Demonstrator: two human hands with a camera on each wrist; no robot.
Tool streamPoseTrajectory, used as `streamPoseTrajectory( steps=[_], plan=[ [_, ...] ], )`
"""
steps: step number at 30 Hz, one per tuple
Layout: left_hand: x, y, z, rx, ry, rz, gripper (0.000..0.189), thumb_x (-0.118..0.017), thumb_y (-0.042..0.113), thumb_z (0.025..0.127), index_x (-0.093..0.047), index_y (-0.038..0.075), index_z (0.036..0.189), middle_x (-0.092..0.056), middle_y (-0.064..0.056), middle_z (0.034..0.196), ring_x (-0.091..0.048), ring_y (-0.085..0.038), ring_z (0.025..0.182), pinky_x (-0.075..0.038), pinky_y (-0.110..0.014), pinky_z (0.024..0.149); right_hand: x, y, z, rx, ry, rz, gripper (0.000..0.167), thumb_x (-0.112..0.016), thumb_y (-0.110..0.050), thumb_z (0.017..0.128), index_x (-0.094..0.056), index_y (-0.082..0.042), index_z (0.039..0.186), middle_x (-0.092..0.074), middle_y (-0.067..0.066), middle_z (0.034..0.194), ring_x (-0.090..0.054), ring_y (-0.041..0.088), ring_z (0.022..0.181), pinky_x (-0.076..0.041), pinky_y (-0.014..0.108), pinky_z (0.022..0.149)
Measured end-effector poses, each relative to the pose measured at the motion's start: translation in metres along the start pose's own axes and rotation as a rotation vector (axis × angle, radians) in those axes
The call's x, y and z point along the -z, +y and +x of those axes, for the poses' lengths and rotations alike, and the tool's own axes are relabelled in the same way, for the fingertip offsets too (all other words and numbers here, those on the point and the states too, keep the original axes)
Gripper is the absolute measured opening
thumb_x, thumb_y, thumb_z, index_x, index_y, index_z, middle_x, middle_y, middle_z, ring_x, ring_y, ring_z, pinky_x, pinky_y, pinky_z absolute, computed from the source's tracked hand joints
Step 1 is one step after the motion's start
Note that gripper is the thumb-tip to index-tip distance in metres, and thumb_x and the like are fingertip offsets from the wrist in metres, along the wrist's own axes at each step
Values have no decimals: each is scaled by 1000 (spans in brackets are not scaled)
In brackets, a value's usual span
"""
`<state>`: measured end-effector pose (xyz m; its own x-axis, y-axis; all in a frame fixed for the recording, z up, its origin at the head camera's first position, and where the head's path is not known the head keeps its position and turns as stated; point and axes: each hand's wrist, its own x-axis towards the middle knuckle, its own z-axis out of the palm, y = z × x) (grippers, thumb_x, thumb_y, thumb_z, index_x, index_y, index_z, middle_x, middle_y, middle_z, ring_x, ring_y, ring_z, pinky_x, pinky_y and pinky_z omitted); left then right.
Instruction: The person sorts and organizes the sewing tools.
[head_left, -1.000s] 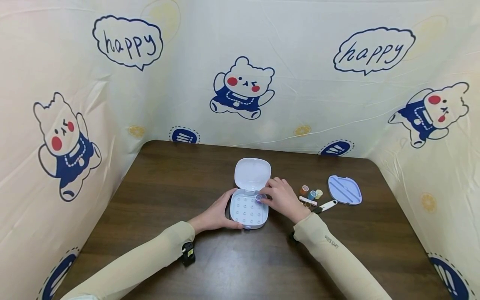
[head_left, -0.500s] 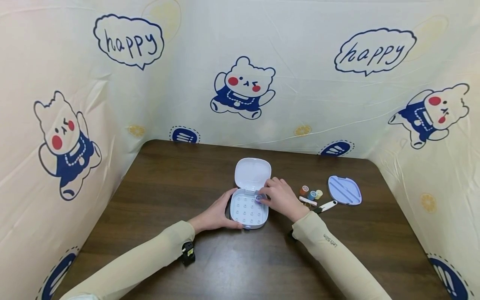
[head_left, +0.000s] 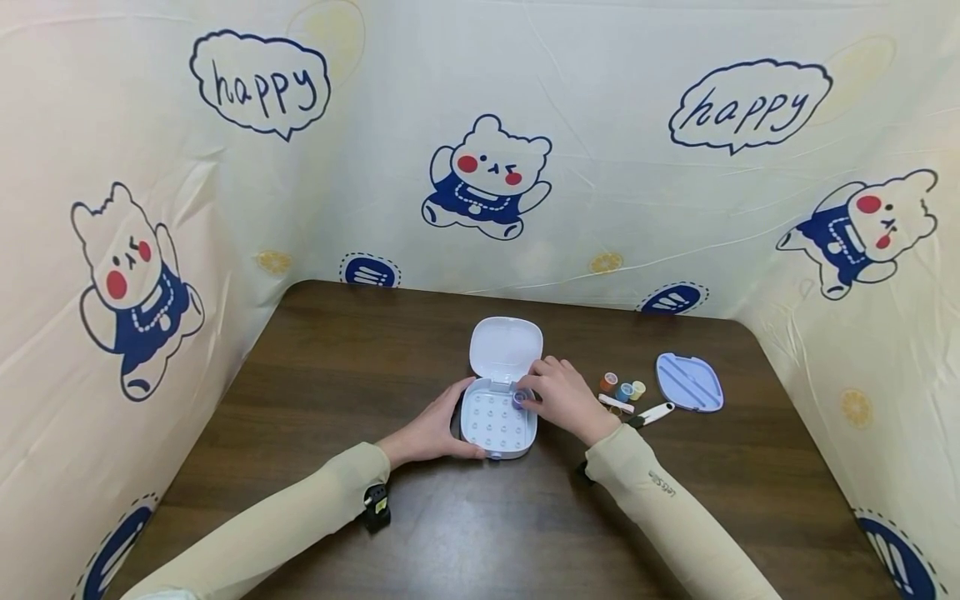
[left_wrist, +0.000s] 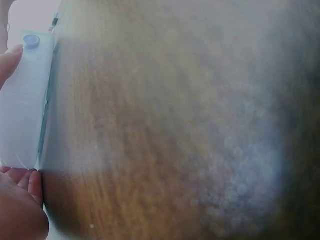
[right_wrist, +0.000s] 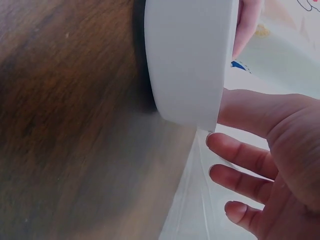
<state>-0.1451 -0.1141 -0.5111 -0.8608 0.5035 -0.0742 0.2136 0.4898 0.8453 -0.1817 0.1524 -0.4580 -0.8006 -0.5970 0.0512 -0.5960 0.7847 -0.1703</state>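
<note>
A small white sewing box (head_left: 495,433) with rows of pegs inside stands on the dark wooden table, its lid (head_left: 506,346) raised at the back. My left hand (head_left: 427,429) grips the box from the left, thumb at the front corner and fingers behind. Over the far right corner of the box, my right hand (head_left: 562,398) pinches a purple thread spool (head_left: 519,400) among the pegs. Whether the spool sits fully on a peg cannot be seen. In the right wrist view, the box wall (right_wrist: 187,60) hides the spool and the thumb's tip.
Right of the box lie an orange spool (head_left: 608,382), a blue spool (head_left: 625,392) and a pale yellow spool (head_left: 638,389). Near them are a white strip (head_left: 616,402) and a white-and-black tool (head_left: 656,412). Farther right lies a periwinkle tray (head_left: 690,383).
</note>
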Motion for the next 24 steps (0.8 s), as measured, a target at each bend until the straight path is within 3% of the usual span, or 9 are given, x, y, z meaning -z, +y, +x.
streamPoseTrajectory(
  steps=[7, 16, 24],
  plan=[
    [0, -1, 0, -6, 4, -1, 123, -96, 42, 72, -22, 10, 164, -33, -12, 164, -35, -29, 149, -30, -52, 121, 4, 3, -7, -23, 3, 35, 28, -85, -26, 90, -80, -19, 116, -72, 3, 111, -57, 22, 101, -49, 40, 90],
    [-1, -3, 0, -15, 18, 8, 124, -97, 42, 70, -24, 10, 164, -35, -13, 163, -34, -30, 150, -30, -52, 120, 7, 22, -23, -5, 148, 27, 25, -85, -25, 90, -80, -14, 111, -76, 5, 106, -59, 27, 105, -48, 47, 94],
    [-1, -3, 1, -27, 28, 13, 124, -97, 42, 69, -24, 10, 164, -35, -13, 163, -35, -30, 149, -31, -53, 119, 9, 41, -37, -22, 217, 44, 27, -85, -22, 89, -80, -9, 112, -76, 6, 107, -59, 28, 105, -48, 49, 94]
  ],
)
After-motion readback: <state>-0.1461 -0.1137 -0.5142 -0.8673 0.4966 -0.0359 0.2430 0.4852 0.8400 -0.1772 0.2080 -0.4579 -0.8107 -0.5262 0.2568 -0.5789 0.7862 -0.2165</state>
